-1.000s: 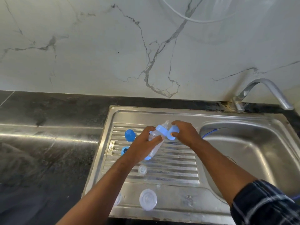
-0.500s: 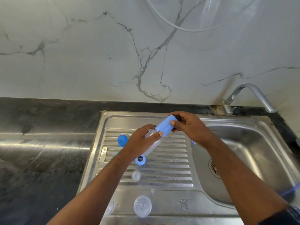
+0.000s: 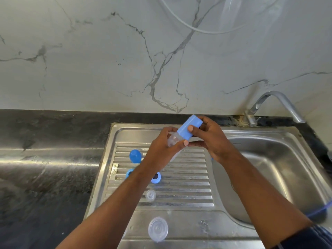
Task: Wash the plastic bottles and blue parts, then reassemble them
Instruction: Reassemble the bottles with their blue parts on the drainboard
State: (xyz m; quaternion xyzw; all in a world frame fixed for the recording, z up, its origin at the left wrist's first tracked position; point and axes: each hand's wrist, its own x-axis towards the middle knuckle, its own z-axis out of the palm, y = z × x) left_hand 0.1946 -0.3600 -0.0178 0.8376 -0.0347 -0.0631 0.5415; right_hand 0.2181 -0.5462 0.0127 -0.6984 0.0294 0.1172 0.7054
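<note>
Your left hand grips the clear bottle, and your right hand holds the blue cap at its upper end, above the drainboard, where a round blue part lies.

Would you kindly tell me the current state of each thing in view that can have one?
clear bottle: tilted, held by the left hand.
blue cover: over the bottle's upper end, gripped by the right hand.
tap: no water running.
blue cap: loose on the drainboard.
small clear piece: loose on the drainboard.
clear dome lid: loose at the sink's front edge.
</note>
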